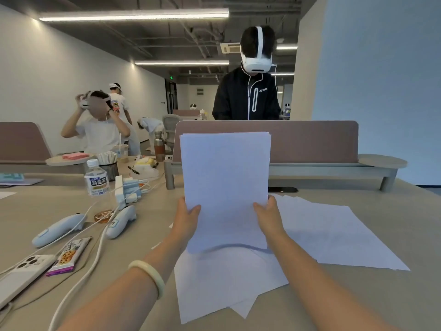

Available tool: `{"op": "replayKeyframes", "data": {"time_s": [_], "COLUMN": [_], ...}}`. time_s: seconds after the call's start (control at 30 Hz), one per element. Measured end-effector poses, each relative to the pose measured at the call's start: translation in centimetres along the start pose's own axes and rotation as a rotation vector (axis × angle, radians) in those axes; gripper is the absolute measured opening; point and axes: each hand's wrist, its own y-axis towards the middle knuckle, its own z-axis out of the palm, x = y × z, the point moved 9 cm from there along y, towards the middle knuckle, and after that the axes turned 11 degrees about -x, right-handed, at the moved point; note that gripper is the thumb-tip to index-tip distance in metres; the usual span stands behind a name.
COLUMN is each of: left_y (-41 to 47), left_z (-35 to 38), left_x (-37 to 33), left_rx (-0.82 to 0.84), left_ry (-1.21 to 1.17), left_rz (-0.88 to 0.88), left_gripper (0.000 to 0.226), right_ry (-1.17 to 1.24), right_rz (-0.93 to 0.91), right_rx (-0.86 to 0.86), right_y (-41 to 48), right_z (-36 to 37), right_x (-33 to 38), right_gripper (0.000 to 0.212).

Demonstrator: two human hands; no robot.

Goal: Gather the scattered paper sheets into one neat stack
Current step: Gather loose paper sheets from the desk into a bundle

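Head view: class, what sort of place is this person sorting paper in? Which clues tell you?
Probably a shared open-plan office or lab: desk with a padded divider screen, ceiling strip lights, and another person wearing a headset. The left hand and right hand hold the stack of sheets upright.

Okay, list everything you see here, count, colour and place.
held stack: one, white, upright at centre between both hands
loose sheets: several, white, flat on table under and right of stack
table: one, beige, foreground
bottle: one, clear, white label, left
controllers: two, pale blue, left of sheets
phone: one, silver, lower left
snack packet: one, purple-edged, beside phone
divider: one, mauve, behind stack
standing person: one, black jacket, white headset, behind divider
seated person: one, white shirt, far left
bracelet: one, pale green, left wrist
left hand: one, grips stack's left edge
right hand: one, grips stack's right edge
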Motion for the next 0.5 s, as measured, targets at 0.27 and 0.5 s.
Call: {"op": "replayKeyframes", "data": {"time_s": [0.27,0.5], "left_y": [-1.3,-1.3], "left_z": [-1.0,0.0], "left_x": [3.9,2.8], "left_rx": [-0.072,-0.059], "left_ry": [0.072,0.111], "left_rz": [-0.074,-0.018], "left_gripper": [0.024,0.025], "right_ry": [-0.129,-0.115], "right_rz": [0.077,0.041], "right_rx": [0.009,-0.007], "right_y": [-1.3,-0.8], "right_z": [-0.1,0.6], "right_x": [-4.4,-3.3], "right_gripper": [0.031,0.031]}}
